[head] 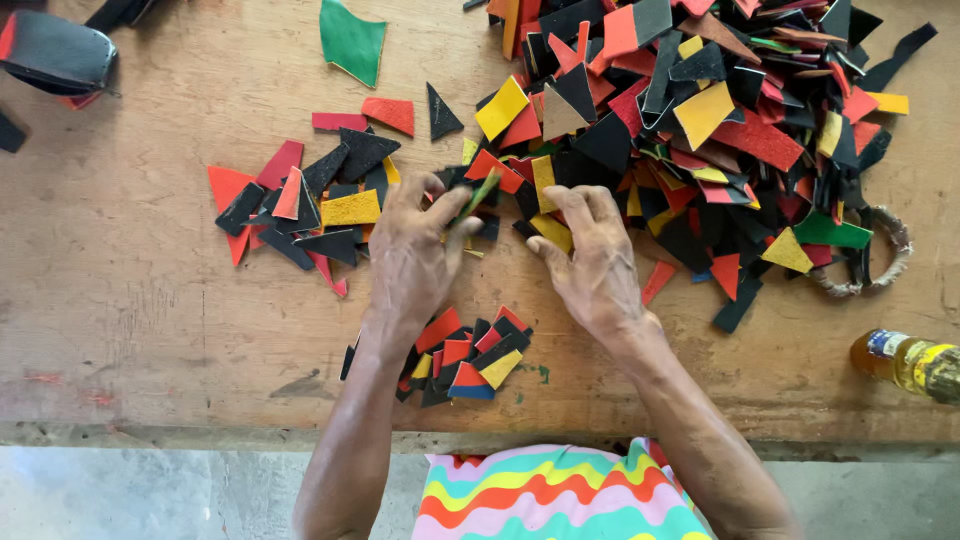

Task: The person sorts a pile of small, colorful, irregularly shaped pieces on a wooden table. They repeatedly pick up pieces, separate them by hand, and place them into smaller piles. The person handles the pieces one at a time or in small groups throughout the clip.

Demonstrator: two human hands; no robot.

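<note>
The left hand [415,255] pinches a thin green strip of stiff sheet material [481,194] between the thumb and the forefinger. The strip is in the middle of the frame, a little above centre, at the lower left edge of the big pile. Its long axis runs diagonally, and the free end points to the upper right of the frame. The left hand lies palm down, with the wrist toward the lower edge and the fingers toward the top.

The right hand [592,265] is just beside it, palm down, fingers spread and bent, the tips touching a yellow flat piece [551,231] at the pile edge; it grips nothing.

The large pile of black, red and yellow cut scraps [700,130] fills the upper right. A smaller stack of scraps [470,362] lies below the hands, and another loose group [300,205] at the left, all on the worn wooden table [130,300].
</note>
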